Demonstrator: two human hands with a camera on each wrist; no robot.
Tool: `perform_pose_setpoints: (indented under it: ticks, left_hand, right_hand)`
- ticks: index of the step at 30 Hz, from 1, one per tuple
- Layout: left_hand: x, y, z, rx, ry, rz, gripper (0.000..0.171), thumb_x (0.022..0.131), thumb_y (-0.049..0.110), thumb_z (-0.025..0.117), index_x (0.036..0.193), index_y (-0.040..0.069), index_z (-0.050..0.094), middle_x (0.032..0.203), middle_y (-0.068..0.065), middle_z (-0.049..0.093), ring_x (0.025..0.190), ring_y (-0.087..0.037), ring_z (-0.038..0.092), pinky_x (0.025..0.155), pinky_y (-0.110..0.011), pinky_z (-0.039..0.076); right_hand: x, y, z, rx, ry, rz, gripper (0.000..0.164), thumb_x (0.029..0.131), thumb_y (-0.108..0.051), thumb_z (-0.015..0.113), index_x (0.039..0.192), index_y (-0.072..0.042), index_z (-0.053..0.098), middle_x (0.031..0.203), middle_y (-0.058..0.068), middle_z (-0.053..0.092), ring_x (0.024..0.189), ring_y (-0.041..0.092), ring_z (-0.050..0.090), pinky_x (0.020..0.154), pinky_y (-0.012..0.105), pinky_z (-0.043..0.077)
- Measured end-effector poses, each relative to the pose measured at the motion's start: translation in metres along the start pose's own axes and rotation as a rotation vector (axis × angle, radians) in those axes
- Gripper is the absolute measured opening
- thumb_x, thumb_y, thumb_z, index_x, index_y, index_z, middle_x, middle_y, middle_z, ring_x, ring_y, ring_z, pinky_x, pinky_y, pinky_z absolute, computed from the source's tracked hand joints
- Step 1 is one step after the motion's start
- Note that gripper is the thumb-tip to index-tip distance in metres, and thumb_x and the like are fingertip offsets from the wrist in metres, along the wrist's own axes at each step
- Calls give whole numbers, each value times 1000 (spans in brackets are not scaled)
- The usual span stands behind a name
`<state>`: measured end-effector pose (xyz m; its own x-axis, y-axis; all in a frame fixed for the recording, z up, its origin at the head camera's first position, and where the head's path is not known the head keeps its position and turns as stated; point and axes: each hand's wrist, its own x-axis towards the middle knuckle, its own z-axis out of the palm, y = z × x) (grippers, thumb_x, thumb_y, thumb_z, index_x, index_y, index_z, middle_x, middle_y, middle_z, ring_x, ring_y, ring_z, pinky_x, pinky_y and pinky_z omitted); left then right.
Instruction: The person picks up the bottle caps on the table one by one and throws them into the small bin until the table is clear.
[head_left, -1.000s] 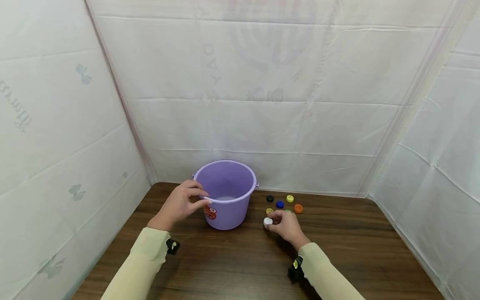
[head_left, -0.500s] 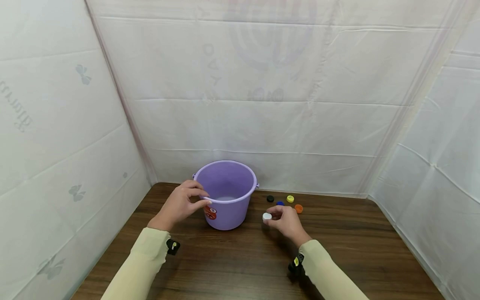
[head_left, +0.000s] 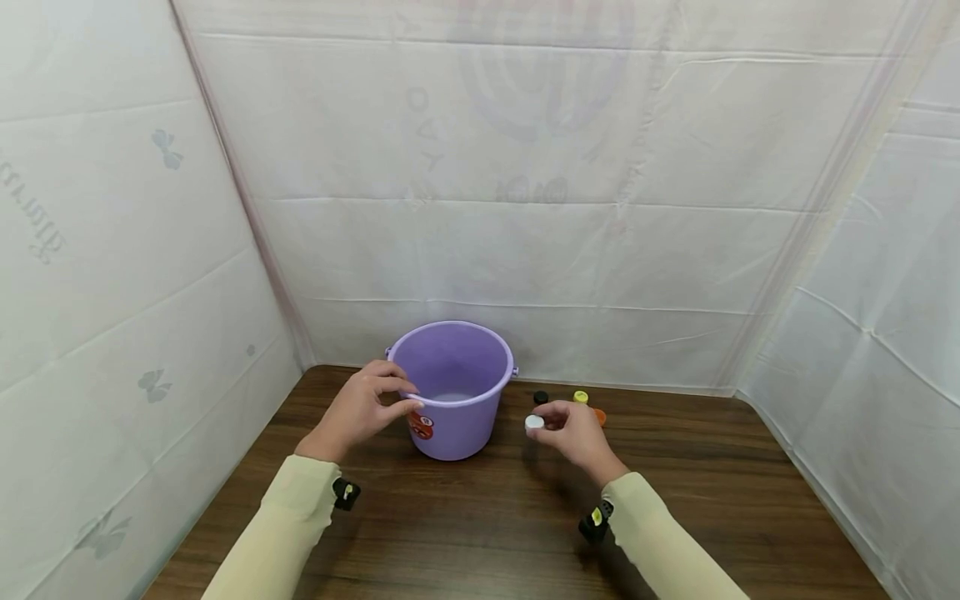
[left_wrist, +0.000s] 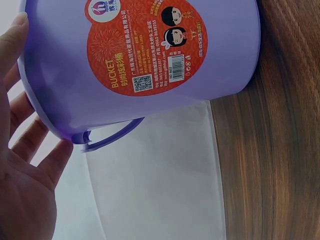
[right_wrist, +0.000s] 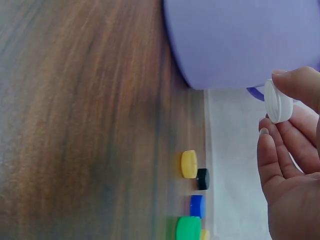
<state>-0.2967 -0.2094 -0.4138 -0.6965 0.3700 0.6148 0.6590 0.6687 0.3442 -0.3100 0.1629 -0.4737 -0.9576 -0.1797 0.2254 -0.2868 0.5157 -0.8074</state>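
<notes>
A purple bucket (head_left: 453, 429) with a red label (left_wrist: 145, 47) stands upright at the back of the table. My left hand (head_left: 363, 410) holds its near left rim, thumb outside and fingers over the inner side. To the right of the bucket, my right hand (head_left: 576, 437) pinches a white bottle cap (right_wrist: 278, 102) between thumb and fingers, raised above the table. Beyond that hand lie a black cap (head_left: 541, 397), a yellow cap (head_left: 581, 397) and a partly covered orange cap (head_left: 600, 416). The right wrist view also has a blue cap (right_wrist: 197, 206) and a green cap (right_wrist: 188, 228).
The dark wooden table (head_left: 465, 533) meets white sheeting (head_left: 637, 350) close behind the bucket and caps. More sheeting (head_left: 112, 333) walls off the left side, and another sheet (head_left: 885, 358) the right. The bucket's handle (left_wrist: 117, 136) hangs at its side.
My right hand has lifted the white cap off the table and shifted slightly toward the back, now covering several of the other caps in the head view. My left hand stays on the bucket rim.
</notes>
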Motion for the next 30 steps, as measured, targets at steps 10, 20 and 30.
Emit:
perform_pose_setpoints:
  ticks: [10, 20, 30]
  left_hand:
    - [0, -1, 1, 4, 4, 9, 14, 79, 27, 90, 89, 23, 81, 99, 6, 69, 100, -16, 60, 87, -41, 54]
    - [-2, -1, 2, 4, 1, 7, 13, 79, 27, 90, 89, 24, 81, 99, 7, 68, 101, -16, 61, 88, -41, 54]
    - [-1, -1, 2, 6, 6, -1, 14, 79, 26, 90, 90, 23, 82, 100, 6, 68, 101, -16, 60, 86, -40, 55]
  right_hand:
    - [0, -12, -5, 33, 4, -14, 28, 79, -18, 90, 105, -13, 79, 98, 2, 78, 83, 11, 70, 74, 23, 58]
    - [0, -26, -8, 53, 9, -29, 27, 79, -15, 89, 103, -11, 79, 96, 4, 78, 82, 11, 70, 72, 22, 57]
    - [3, -42, -11, 83, -4, -67, 27, 80, -16, 89, 103, -9, 78, 96, 7, 78, 81, 13, 72, 68, 24, 59]
